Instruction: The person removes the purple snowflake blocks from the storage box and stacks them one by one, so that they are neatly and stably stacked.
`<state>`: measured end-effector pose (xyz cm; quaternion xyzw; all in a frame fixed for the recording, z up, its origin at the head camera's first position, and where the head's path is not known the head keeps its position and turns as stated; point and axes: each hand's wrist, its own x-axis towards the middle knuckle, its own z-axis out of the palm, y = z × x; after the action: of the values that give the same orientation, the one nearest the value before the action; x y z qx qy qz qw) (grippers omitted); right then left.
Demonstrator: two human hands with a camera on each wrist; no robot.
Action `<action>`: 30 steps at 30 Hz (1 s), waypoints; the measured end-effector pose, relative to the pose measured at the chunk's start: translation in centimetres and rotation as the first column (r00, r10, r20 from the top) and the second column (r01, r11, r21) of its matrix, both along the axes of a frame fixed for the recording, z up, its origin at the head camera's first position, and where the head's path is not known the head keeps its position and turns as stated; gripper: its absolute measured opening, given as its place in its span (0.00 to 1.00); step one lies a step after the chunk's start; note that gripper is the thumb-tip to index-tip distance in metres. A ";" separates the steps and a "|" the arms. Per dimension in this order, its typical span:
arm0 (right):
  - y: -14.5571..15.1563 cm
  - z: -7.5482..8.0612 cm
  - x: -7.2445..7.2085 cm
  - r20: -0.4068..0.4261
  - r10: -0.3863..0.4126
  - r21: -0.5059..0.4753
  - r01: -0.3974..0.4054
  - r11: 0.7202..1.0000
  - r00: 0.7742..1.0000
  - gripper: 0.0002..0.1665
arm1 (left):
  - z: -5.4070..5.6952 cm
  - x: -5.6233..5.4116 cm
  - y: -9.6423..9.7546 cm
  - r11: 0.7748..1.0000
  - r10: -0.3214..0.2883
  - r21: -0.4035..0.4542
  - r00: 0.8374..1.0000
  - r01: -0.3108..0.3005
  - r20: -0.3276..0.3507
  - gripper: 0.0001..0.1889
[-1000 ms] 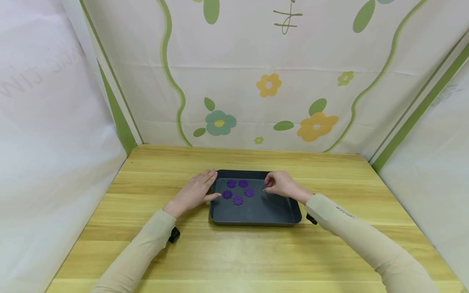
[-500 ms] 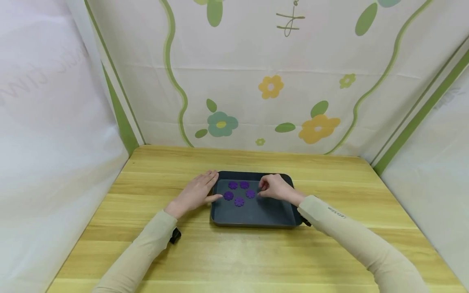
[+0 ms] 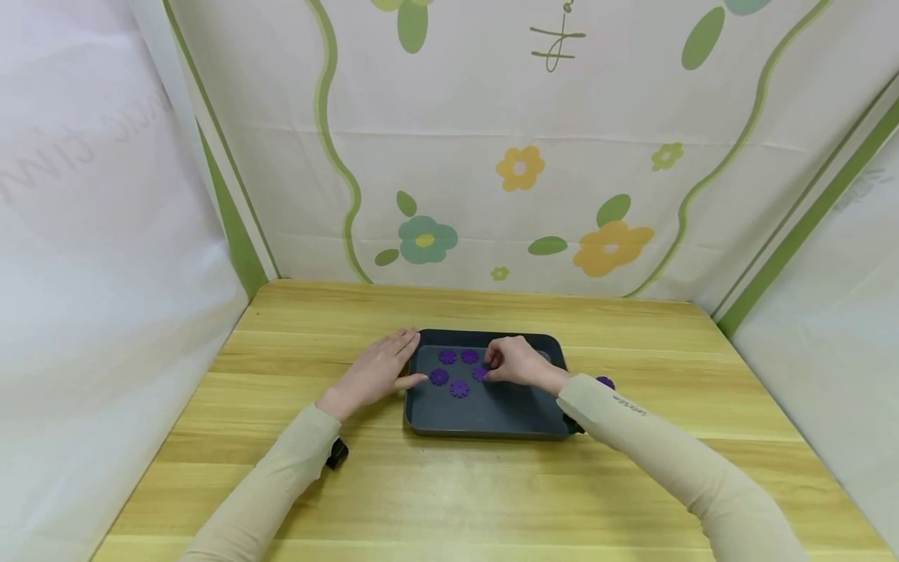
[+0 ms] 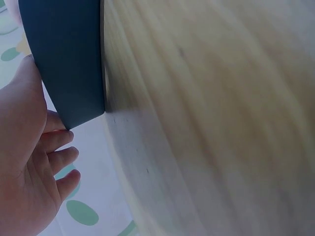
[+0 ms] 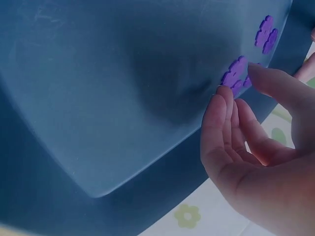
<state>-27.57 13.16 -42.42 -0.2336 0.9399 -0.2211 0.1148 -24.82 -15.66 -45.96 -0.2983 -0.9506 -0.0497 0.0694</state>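
Observation:
Several flat purple notched discs lie in the left half of a dark grey rectangular tray. My left hand rests against the tray's left side, fingers straight near the far corner and thumb reaching over the rim. In the left wrist view its fingers are beside the tray's outer wall. Over the tray, my right hand has its fingertips at the rightmost disc. The right wrist view shows a gap between thumb and bent fingers, with purple discs behind; contact is hard to judge.
Another purple disc lies on the wooden table right of the tray, partly behind the right sleeve. A small pale shape shows behind the right hand. A printed white curtain stands behind the table.
My right hand has moved left across the tray to the rightmost disc. The disc on the table at right has come into view past the sleeve. My left hand stays in place.

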 end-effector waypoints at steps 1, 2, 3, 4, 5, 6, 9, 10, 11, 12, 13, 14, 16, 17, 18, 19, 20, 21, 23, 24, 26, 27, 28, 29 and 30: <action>-0.1 0.0 0.0 0.005 -0.003 -0.001 0.003 1.000 1.000 0.14 | 0.0 0.0 0.0 1.000 0.001 -0.001 1.000 -0.001 0.003 0.42; -0.1 -0.1 -0.1 0.007 -0.004 -0.002 0.004 1.000 1.000 0.14 | 0.0 0.0 0.0 1.000 0.001 -0.002 1.000 -0.001 0.004 0.42; -0.1 -0.2 -0.1 0.004 -0.001 0.000 0.001 1.000 1.000 0.15 | 0.0 0.0 0.0 1.000 0.002 -0.004 1.000 -0.002 0.006 0.42; -0.1 -0.3 -0.1 0.001 0.001 0.001 -0.001 1.000 1.000 0.15 | 0.1 0.0 0.0 1.000 0.003 -0.004 1.000 -0.003 0.008 0.42; -0.2 -0.4 -0.2 -0.002 0.005 0.001 -0.005 1.000 1.000 0.15 | 0.1 0.1 0.0 1.000 0.003 -0.005 1.000 -0.003 0.008 0.42; -0.2 -0.4 -0.2 -0.004 0.007 0.001 -0.007 1.000 1.000 0.15 | 0.1 0.1 0.0 1.000 0.003 -0.005 1.000 -0.003 0.009 0.42; -0.2 -0.7 -0.4 -0.006 0.012 0.001 -0.012 1.000 1.000 0.15 | 0.1 0.1 0.0 1.000 0.005 -0.002 1.000 -0.005 0.014 0.42; -0.2 -0.8 -0.4 -0.005 0.013 0.000 -0.013 1.000 1.000 0.15 | 0.1 0.0 0.1 1.000 0.005 0.001 1.000 -0.005 0.017 0.42; -0.2 -0.8 -0.4 -0.004 0.015 -0.002 -0.015 1.000 1.000 0.16 | 0.1 0.0 0.1 1.000 0.005 0.004 1.000 -0.005 0.019 0.42; -0.2 -0.9 -0.5 -0.003 0.017 -0.003 -0.017 1.000 1.000 0.16 | 0.1 0.0 0.1 1.000 0.006 0.005 1.000 -0.006 0.021 0.42; -0.2 -0.9 -0.5 -0.004 0.019 -0.003 -0.019 1.000 1.000 0.16 | 0.1 0.0 0.1 1.000 0.007 0.007 1.000 -0.007 0.023 0.42; -0.2 -1.0 -0.5 -0.002 0.020 -0.003 -0.020 1.000 1.000 0.16 | 0.1 0.0 0.1 1.000 0.007 0.008 1.000 -0.007 0.023 0.42; -0.3 -1.0 -0.5 -0.001 0.021 -0.002 -0.021 1.000 1.000 0.17 | 0.1 0.0 0.1 1.000 0.008 0.006 1.000 -0.009 0.024 0.42; -0.3 -1.0 -0.5 -0.001 0.023 -0.001 -0.023 1.000 1.000 0.17 | 0.0 0.0 0.1 1.000 0.007 0.006 1.000 -0.007 0.020 0.42; -0.3 -1.0 -0.5 -0.001 0.023 0.000 -0.023 1.000 1.000 0.17 | 0.0 0.0 0.1 1.000 0.007 0.004 1.000 -0.007 0.017 0.42; -0.4 -1.0 -0.5 0.000 0.022 0.002 -0.022 1.000 1.000 0.17 | 0.0 0.0 0.1 1.000 0.006 0.004 1.000 -0.006 0.014 0.42; -0.4 -1.0 -0.5 0.000 0.022 0.003 -0.022 1.000 1.000 0.17 | 0.0 0.0 0.1 1.000 0.005 0.003 1.000 -0.006 0.013 0.42; -0.4 -1.0 -0.5 0.000 0.022 0.003 -0.022 1.000 1.000 0.18 | 0.0 0.0 0.2 1.000 0.005 0.003 1.000 -0.005 0.012 0.42; -0.4 -1.0 -0.5 0.003 0.022 0.001 -0.022 1.000 1.000 0.17 | 0.1 0.0 0.2 1.000 0.004 0.005 1.000 -0.004 0.014 0.42; -0.4 -1.0 -0.5 0.004 0.019 0.000 -0.019 1.000 1.000 0.17 | 0.1 -0.1 0.2 1.000 0.006 0.004 1.000 -0.006 0.016 0.42; -0.4 -1.0 -0.5 0.006 0.018 -0.004 -0.018 1.000 1.000 0.17 | 0.1 -0.1 0.2 1.000 0.004 0.007 1.000 -0.004 0.011 0.42; -0.4 -1.0 -0.5 0.006 0.018 -0.005 -0.018 1.000 1.000 0.16 | 0.1 -0.1 0.2 1.000 0.005 0.005 1.000 -0.005 0.012 0.42; -0.4 -1.0 -0.6 0.005 0.019 -0.006 -0.019 1.000 1.000 0.16 | 0.1 -0.1 0.2 1.000 0.004 0.005 1.000 -0.004 0.009 0.42; -0.4 -1.0 -0.6 0.009 0.016 -0.010 -0.016 1.000 1.000 0.16 | 0.1 -0.1 0.2 1.000 0.004 0.002 1.000 -0.004 0.006 0.42; -0.5 -1.0 -0.6 0.009 0.017 -0.009 -0.017 1.000 1.000 0.15 | 0.1 -0.1 0.1 1.000 0.005 -0.001 1.000 -0.005 0.004 0.42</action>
<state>-28.15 12.70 -43.45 -0.2410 0.9363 -0.2255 0.1198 -24.95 -15.51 -45.89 -0.2958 -0.9516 -0.0497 0.0676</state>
